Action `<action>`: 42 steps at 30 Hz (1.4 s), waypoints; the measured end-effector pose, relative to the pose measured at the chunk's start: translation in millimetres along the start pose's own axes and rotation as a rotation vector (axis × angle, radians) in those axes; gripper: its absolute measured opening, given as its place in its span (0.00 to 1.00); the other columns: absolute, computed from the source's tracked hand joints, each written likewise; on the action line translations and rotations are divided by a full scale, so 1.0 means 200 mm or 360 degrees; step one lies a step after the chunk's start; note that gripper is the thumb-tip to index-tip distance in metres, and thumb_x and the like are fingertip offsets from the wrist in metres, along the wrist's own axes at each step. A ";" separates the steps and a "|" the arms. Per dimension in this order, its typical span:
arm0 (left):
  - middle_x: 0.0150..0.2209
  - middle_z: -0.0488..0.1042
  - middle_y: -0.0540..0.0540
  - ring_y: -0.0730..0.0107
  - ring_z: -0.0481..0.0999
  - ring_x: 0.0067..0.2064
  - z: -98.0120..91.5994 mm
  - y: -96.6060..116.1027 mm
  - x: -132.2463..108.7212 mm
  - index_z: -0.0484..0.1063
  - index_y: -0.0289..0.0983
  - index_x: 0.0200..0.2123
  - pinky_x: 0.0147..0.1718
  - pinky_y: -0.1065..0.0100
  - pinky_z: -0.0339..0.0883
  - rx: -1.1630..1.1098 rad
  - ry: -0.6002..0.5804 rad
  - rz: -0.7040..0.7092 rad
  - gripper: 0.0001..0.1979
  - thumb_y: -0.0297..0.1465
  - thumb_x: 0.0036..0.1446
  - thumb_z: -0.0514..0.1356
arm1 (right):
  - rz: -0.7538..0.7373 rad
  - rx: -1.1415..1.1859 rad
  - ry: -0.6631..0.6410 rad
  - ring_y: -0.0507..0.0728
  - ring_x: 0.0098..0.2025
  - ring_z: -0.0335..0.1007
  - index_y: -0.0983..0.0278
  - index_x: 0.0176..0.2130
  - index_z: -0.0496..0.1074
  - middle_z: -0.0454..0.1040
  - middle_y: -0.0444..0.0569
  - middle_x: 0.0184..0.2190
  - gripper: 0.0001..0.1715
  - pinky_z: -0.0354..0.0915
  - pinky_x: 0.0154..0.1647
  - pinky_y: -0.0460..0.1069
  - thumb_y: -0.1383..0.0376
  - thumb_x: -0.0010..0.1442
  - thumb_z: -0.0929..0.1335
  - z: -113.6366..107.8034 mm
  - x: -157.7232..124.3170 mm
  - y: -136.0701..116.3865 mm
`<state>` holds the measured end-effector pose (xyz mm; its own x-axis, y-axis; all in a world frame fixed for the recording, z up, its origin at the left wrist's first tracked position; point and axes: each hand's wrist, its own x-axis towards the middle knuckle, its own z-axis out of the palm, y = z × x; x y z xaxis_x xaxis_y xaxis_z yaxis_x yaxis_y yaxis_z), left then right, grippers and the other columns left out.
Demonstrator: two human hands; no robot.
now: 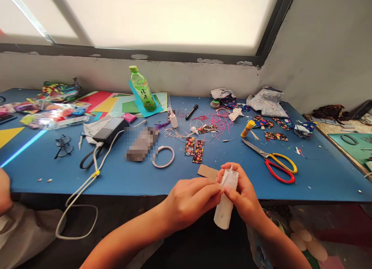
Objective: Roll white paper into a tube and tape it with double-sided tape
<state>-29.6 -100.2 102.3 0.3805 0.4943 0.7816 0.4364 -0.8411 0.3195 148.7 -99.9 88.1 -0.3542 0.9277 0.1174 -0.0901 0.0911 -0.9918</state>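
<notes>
A white roll (223,211), of paper or cloth by its look, is held over the table's front edge. Wrapped around its upper part is my right hand (241,197), fingers behind and thumb in front. The fingertips of my left hand (194,199) are pinched together at a thin loose edge on the roll's top. A strip of brown cardboard (207,171) lies just behind my hands. Beyond it are two floral fabric pieces (198,151). Scissors (271,159) with one yellow and one red handle lie to the right.
A green tea bottle (143,91) stands at the back on coloured paper. A glue stick (247,129), a white glue bottle (173,119), tangled threads (219,120) and a black marker (192,112) are mid-table. A white cable (97,172) hangs off the front. Another person's arm (4,187) is at left.
</notes>
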 end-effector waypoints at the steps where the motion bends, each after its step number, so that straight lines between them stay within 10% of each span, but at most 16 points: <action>1: 0.32 0.79 0.44 0.71 0.80 0.33 0.00 0.00 0.00 0.71 0.33 0.38 0.33 0.75 0.74 -0.0005 -0.0014 0.0007 0.04 0.25 0.59 0.60 | -0.0008 -0.0002 -0.0007 0.51 0.35 0.65 0.57 0.50 0.58 0.67 0.43 0.37 0.20 0.64 0.36 0.46 0.55 0.61 0.66 0.00 0.00 0.00; 35: 0.27 0.74 0.48 0.76 0.73 0.27 -0.11 0.04 0.02 0.68 0.34 0.32 0.27 0.76 0.67 0.0036 -0.0318 -0.0170 0.05 0.24 0.62 0.55 | 0.0123 -0.0581 0.0017 0.50 0.23 0.70 0.61 0.49 0.52 0.71 0.50 0.40 0.21 0.68 0.26 0.47 0.64 0.56 0.63 0.04 0.00 0.02; 42: 0.22 0.73 0.54 0.81 0.70 0.21 -0.24 0.01 0.10 0.71 0.36 0.27 0.21 0.82 0.66 -0.0101 -0.0274 -0.0501 0.06 0.24 0.56 0.61 | 0.0242 -0.0111 -0.0157 0.46 0.20 0.69 0.57 0.49 0.50 0.67 0.46 0.43 0.20 0.65 0.20 0.45 0.65 0.59 0.62 0.03 -0.04 0.03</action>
<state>-59.5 -101.9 144.5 0.3694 0.7564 0.5398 0.5047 -0.6510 0.5670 146.4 -109.4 81.8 -0.4485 0.8932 -0.0327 0.0345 -0.0192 -0.9992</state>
